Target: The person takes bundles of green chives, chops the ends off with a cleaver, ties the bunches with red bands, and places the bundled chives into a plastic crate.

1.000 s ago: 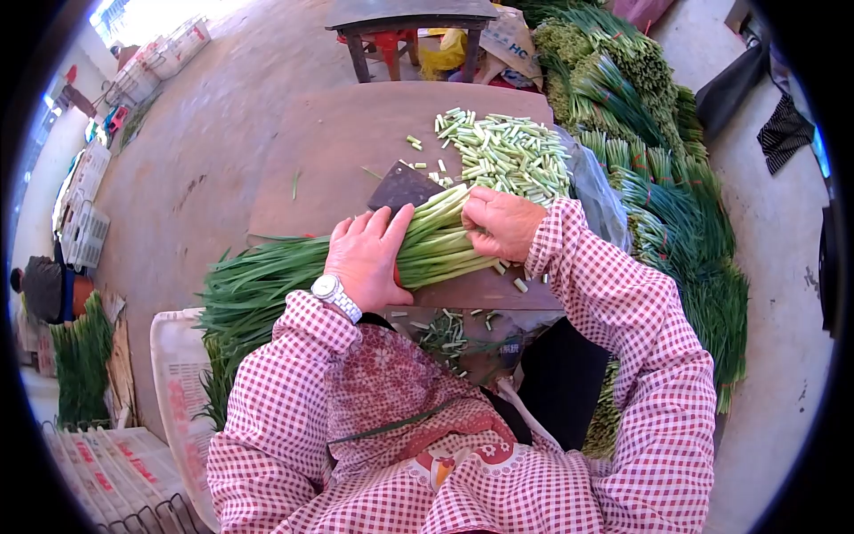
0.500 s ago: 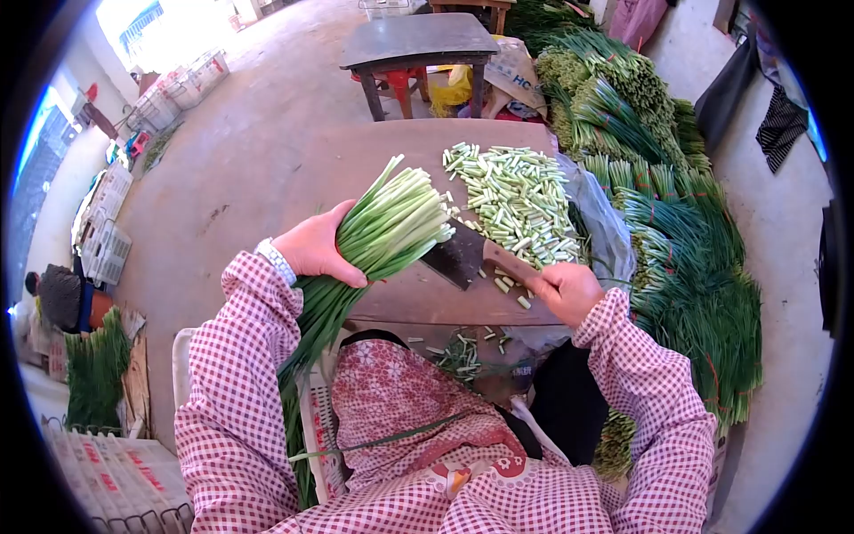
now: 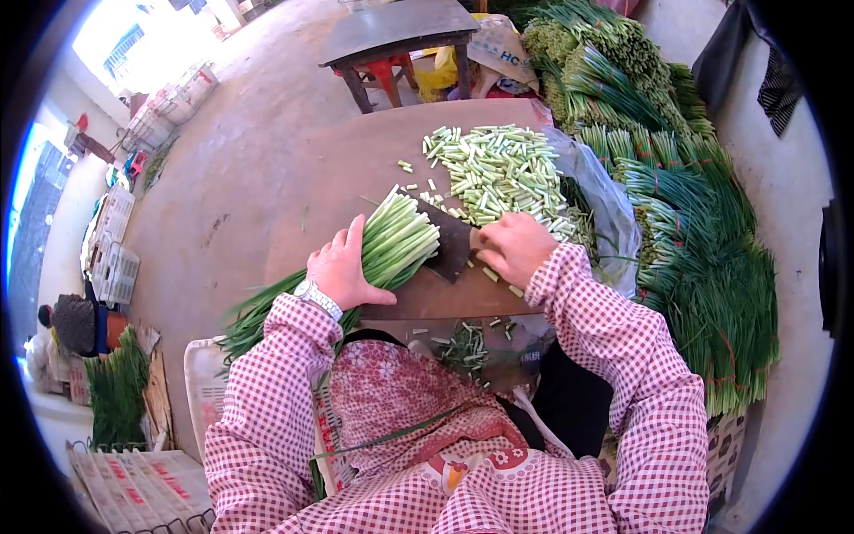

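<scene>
My left hand [image 3: 342, 274] is wrapped over a bunch of chives [image 3: 398, 238], holding it down on the brown tabletop [image 3: 342, 147]. The pale cut ends point away and to the right, while the green leaves trail back to the left under my forearm. In my right hand [image 3: 516, 249] is a cleaver [image 3: 452, 247], its handle hidden by my fingers. The dark blade stands right beside the pale ends of the bunch; whether it touches them I cannot tell. Behind the cleaver lies a heap of short chive pieces [image 3: 503, 169], with a few scattered around it.
Bundled greens [image 3: 703, 267] are stacked high along the right, past a plastic sheet [image 3: 592, 191]. A dark small table [image 3: 400, 36] stands beyond the work surface. White crates [image 3: 114, 258] line the left wall, where a person [image 3: 76, 322] is partly visible. Trimmings [image 3: 465, 347] lie below the table's near edge.
The raised bunch has come down onto the table, its leaves now spread leftward. My right hand has moved left and up the cleaver's handle, near the blade. The view has shifted slightly.
</scene>
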{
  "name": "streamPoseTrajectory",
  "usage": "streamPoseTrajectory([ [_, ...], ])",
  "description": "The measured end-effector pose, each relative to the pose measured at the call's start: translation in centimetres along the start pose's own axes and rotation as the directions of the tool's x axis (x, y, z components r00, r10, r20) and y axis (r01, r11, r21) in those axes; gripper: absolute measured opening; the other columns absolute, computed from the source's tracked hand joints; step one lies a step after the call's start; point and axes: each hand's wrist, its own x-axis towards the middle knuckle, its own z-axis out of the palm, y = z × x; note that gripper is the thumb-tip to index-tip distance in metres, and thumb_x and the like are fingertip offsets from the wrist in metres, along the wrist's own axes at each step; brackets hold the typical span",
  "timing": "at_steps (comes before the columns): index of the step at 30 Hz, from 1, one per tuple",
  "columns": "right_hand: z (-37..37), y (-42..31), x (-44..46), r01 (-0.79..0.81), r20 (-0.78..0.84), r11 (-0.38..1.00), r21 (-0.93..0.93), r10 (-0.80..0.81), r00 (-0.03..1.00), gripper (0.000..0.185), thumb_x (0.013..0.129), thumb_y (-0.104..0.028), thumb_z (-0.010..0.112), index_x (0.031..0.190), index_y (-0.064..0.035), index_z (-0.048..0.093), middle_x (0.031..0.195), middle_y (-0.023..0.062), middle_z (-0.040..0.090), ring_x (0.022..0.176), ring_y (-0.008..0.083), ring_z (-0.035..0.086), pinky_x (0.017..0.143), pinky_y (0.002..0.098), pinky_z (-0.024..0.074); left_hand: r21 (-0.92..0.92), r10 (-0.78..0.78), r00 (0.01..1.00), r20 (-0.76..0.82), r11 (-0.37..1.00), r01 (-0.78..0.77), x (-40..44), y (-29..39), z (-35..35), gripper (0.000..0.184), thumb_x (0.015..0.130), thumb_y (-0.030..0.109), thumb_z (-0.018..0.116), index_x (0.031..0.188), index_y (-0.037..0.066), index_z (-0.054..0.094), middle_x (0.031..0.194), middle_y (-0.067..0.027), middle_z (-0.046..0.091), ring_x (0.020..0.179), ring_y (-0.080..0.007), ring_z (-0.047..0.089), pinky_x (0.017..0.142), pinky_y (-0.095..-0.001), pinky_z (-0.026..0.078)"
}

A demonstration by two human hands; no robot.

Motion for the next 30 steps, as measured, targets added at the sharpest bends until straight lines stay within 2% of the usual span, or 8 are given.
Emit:
streamPoseTrajectory([
  [2, 2.0, -0.2, 1.3, 0.003, 0.046, 0.995, 0.104, -0.008, 0.999, 0.024, 0.085, -0.025, 0.061, 0.097, -0.0042, 0.064, 0.088, 0.0158, 0.064, 0.089, 0.0321, 0.061, 0.081, 0.0406, 0.0485, -0.047, -0.038, 0.999, 0.016, 0.998, 0.039, 0.7, -0.6, 0.2, 0.115, 0.053, 0.044, 0.085, 0.143, 0.004, 0.025, 0.125, -0.0206, 0.054, 0.116, -0.0347, 0.053, 0.099, -0.0389, 0.041],
  [5, 4.2, -2.2, 2.4, -0.123, -0.038, 0.842, 0.525, 0.167, 0.985, 0.016, 0.087, -0.016, 0.057, 0.095, -0.0047, 0.066, 0.081, 0.0163, 0.066, 0.077, 0.0307, 0.065, 0.071, 0.0384, 0.0514, -0.549, 0.139, 0.983, 0.123, 0.834, -0.050, 3.2, -4.9, 0.4, 0.106, 0.060, 0.045, 0.083, 0.141, 0.000, 0.031, 0.122, -0.0204, 0.058, 0.118, -0.0295, 0.054, 0.102, -0.0353, 0.039],
  [10, 5.9, -2.7, 5.1, -0.129, -0.108, 0.693, 0.709, 0.288, 0.952, 0.015, 0.086, -0.014, 0.060, 0.097, -0.0050, 0.066, 0.084, 0.0163, 0.065, 0.078, 0.0294, 0.064, 0.072, 0.0363, 0.0507, -0.686, 0.217, 0.932, 0.289, 0.726, 0.043, 5.6, -7.2, -0.1, 0.097, 0.070, 0.042, 0.079, 0.142, -0.001, 0.031, 0.125, -0.0169, 0.057, 0.118, -0.0241, 0.053, 0.102, -0.0339, 0.038],
  [12, 5.2, -3.2, 5.9, -0.020, -0.244, 0.820, 0.572, 0.193, 0.950, 0.017, 0.084, -0.009, 0.064, 0.101, -0.0040, 0.065, 0.075, 0.0078, 0.061, 0.069, 0.0199, 0.060, 0.066, 0.0301, 0.0493, -0.736, 0.270, 0.913, 0.307, 0.675, 0.048, 6.2, -7.7, 0.2, 0.097, 0.070, 0.043, 0.079, 0.142, -0.001, 0.031, 0.127, -0.0171, 0.056, 0.119, -0.0240, 0.052, 0.103, -0.0336, 0.037],
  [18, 5.9, -3.8, 7.4, 0.127, -0.412, 0.889, 0.441, 0.074, 0.908, 0.023, 0.078, -0.006, 0.071, 0.097, -0.0050, 0.059, 0.091, 0.0106, 0.055, 0.080, 0.0240, 0.058, 0.072, 0.0324, 0.0491, -0.758, 0.279, 0.903, 0.328, 0.648, 0.075, 6.2, -7.8, 0.2, 0.097, 0.071, 0.041, 0.078, 0.143, -0.001, 0.029, 0.128, -0.0169, 0.055, 0.118, -0.0239, 0.052, 0.103, -0.0336, 0.037],
  [22, 4.7, -2.9, 7.5, 0.025, -0.151, 0.873, 0.488, 0.056, 0.987, 0.020, 0.080, -0.009, 0.067, 0.097, -0.0064, 0.058, 0.093, 0.0135, 0.057, 0.086, 0.0293, 0.058, 0.076, 0.0362, 0.0480, -0.736, 0.233, 0.926, 0.296, 0.674, 0.066, 5.0, -6.5, 0.3, 0.099, 0.068, 0.041, 0.080, 0.143, 0.001, 0.030, 0.125, -0.0173, 0.056, 0.117, -0.0256, 0.053, 0.102, -0.0347, 0.039],
  [25, 1.4, -2.5, 6.4, -0.002, -0.128, 0.975, 0.223, 0.032, 0.991, 0.017, 0.085, -0.015, 0.059, 0.099, -0.0061, 0.059, 0.092, 0.0140, 0.058, 0.089, 0.0332, 0.058, 0.080, 0.0406, 0.0481, -0.671, 0.218, 0.963, 0.157, 0.739, -0.058, 4.0, -5.7, 0.6, 0.098, 0.063, 0.042, 0.082, 0.139, 0.003, 0.034, 0.119, -0.0201, 0.059, 0.113, -0.0305, 0.056, 0.099, -0.0366, 0.041],
  [30, -0.3, -0.5, 1.6, -0.047, 0.064, 0.996, -0.079, 0.052, 0.997, 0.032, 0.079, -0.024, 0.068, 0.099, -0.0036, 0.056, 0.096, 0.0163, 0.057, 0.089, 0.0336, 0.057, 0.082, 0.0395, 0.0479, -0.526, 0.183, 0.979, 0.085, 0.843, -0.112, 3.4, -4.8, 1.1, 0.104, 0.057, 0.048, 0.082, 0.139, 0.006, 0.034, 0.122, -0.0218, 0.056, 0.112, -0.0340, 0.056, 0.098, -0.0398, 0.042],
])
